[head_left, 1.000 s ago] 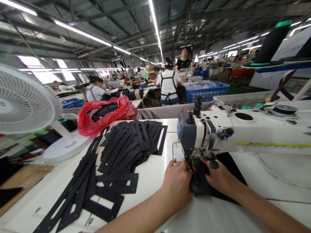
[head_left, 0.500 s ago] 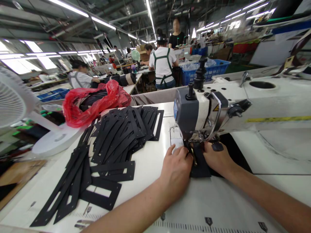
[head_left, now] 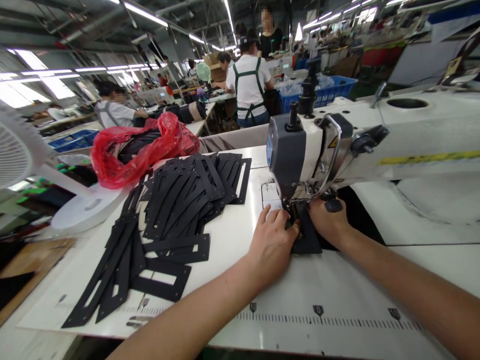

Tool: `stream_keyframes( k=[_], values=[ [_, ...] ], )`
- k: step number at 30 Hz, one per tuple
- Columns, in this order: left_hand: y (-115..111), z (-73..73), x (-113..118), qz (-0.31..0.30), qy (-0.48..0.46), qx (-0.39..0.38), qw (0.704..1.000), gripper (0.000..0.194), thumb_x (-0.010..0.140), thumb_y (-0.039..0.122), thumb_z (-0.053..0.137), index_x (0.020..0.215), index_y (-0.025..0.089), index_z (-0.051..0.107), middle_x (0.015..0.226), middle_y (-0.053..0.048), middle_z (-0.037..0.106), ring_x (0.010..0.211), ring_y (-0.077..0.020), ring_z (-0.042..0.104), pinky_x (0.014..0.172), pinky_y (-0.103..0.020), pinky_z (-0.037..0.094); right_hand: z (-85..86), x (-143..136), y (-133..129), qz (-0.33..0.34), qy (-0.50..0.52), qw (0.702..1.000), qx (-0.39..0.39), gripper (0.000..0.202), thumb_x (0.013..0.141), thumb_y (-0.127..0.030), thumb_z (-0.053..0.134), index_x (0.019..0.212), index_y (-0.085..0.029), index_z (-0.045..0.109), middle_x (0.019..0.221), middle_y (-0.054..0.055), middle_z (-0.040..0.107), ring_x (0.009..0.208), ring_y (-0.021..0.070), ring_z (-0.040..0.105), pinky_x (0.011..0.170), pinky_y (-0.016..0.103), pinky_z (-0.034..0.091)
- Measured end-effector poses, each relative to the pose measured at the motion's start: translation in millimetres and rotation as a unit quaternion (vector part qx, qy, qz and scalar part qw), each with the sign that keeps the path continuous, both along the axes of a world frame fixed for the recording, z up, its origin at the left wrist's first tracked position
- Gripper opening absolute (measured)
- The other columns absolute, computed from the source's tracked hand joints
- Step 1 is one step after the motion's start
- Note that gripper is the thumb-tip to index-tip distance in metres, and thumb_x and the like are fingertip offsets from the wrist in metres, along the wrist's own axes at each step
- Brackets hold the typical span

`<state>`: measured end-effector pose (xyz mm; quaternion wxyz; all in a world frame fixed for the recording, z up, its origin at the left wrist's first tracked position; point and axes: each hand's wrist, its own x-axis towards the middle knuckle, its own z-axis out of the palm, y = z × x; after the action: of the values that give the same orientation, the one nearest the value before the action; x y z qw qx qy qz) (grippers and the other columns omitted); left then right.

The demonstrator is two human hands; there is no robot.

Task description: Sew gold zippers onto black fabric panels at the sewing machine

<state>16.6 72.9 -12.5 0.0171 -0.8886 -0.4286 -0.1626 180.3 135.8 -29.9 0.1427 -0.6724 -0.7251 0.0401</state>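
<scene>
the piece (head_left: 310, 241) lies partly under the machine (head_left: 287, 145), seemingly mid-seam, left hand (head_left: 273, 241) resting on it with fingers loosely spread, right hand (head_left: 330, 220) at its right edge, grip hidden, while the heaped strips (head_left: 183, 202) appear unsewn.

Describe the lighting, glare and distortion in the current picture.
In the head view, the windows at left are washed out to white; in the head view, the white tabletop has soft glare; in the head view, the fan looks stretched at the left edge, while the black piece shows little surface detail.
</scene>
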Motion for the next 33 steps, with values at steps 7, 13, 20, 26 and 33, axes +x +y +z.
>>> stream_keyframes(
  k=[7, 13, 20, 26, 33],
  values=[
    [-3, -8.0, -9, -0.015, -0.104, -0.030, 0.994, 0.045, 0.071, 0.006, 0.051, 0.115, 0.012, 0.056, 0.114, -0.012, 0.057, 0.110, -0.0245, 0.052, 0.103, -0.045, 0.035, 8.9, 11, -45, 0.121, 0.030, 0.989, 0.076, 0.021, 0.083, -0.022, 0.049, 0.093, -0.016, 0.066, 0.095, 0.010, 0.066, 0.090, 0.0226, 0.061, 0.077, 0.033, 0.048],
    [-10, -14.2, -14, -0.072, -0.171, 0.027, 0.982, 0.024, 0.085, 0.009, 0.047, 0.103, 0.014, 0.062, 0.108, -0.008, 0.066, 0.099, -0.0188, 0.062, 0.096, -0.038, 0.046, 6.9, 17, -104, 0.343, 0.060, 0.909, 0.229, 0.023, 0.087, -0.013, 0.047, 0.102, -0.015, 0.065, 0.101, 0.008, 0.067, 0.100, 0.0203, 0.058, 0.087, 0.037, 0.050],
    [-18, -14.4, -6, -0.076, -0.095, 0.090, 0.989, 0.024, 0.090, 0.011, 0.041, 0.103, 0.008, 0.061, 0.106, -0.012, 0.066, 0.101, -0.0221, 0.062, 0.090, -0.038, 0.051, 11.1, 10, -104, 0.319, 0.089, 0.906, 0.264, 0.027, 0.088, -0.009, 0.042, 0.091, -0.014, 0.068, 0.094, 0.006, 0.069, 0.090, 0.0181, 0.063, 0.079, 0.032, 0.055],
    [-13, -17.2, -1, -0.066, -0.063, 0.114, 0.989, 0.024, 0.093, 0.012, 0.039, 0.096, 0.010, 0.062, 0.105, -0.011, 0.066, 0.097, -0.0201, 0.062, 0.089, -0.036, 0.050, 12.2, 10, -103, 0.308, 0.094, 0.901, 0.290, 0.033, 0.089, -0.008, 0.037, 0.088, -0.016, 0.069, 0.090, 0.004, 0.070, 0.085, 0.0161, 0.064, 0.077, 0.029, 0.054],
    [-3, -21.9, 0, -0.051, -0.055, 0.109, 0.991, 0.020, 0.092, 0.012, 0.042, 0.094, 0.011, 0.062, 0.106, -0.009, 0.065, 0.098, -0.0193, 0.061, 0.090, -0.035, 0.049, 11.8, 9, -93, 0.295, 0.093, 0.897, 0.315, 0.039, 0.092, -0.010, 0.032, 0.084, -0.018, 0.070, 0.083, 0.003, 0.070, 0.080, 0.0150, 0.063, 0.073, 0.029, 0.054]
  ],
)
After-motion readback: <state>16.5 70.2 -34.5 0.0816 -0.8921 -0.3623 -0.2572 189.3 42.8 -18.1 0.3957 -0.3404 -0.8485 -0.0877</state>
